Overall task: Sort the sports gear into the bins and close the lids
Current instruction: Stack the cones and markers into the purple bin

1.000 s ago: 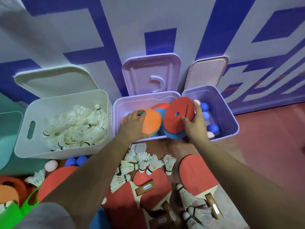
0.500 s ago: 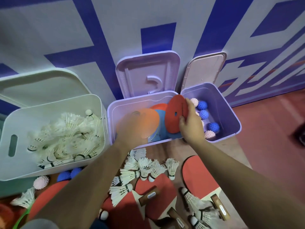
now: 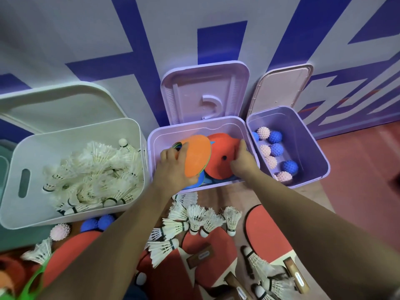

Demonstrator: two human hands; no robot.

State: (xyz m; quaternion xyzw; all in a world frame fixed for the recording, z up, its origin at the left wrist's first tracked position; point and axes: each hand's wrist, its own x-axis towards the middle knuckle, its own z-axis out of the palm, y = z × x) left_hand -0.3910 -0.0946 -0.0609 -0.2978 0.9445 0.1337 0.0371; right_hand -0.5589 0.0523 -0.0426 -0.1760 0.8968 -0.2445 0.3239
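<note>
Three open bins stand along the wall. Inside the middle lilac bin point(image 3: 229, 124), my left hand point(image 3: 173, 165) grips an orange disc cone point(image 3: 198, 154) by its left edge. My right hand point(image 3: 243, 163) holds a red disc cone point(image 3: 223, 156) that lies tilted in the same bin over blue cones point(image 3: 194, 182). The white bin point(image 3: 23, 161) on the left is full of shuttlecocks point(image 3: 95, 169). Pink and blue spiky balls point(image 3: 275, 148) lie in the purple bin point(image 3: 313, 148) on the right. All three lids lean open against the wall.
On the floor in front lie loose shuttlecocks point(image 3: 194, 219), red table-tennis paddles point(image 3: 266, 230), two blue spiky balls point(image 3: 97, 223), a pink spiky ball point(image 3: 59, 231) and green and orange cones point(image 3: 32, 284) at the lower left. A teal bin edge point(image 3: 3, 169) shows at far left.
Both hands have lowered their disc cones deeper into the middle bin. The red cone has tipped from upright at the bin's right wall to lying inside.
</note>
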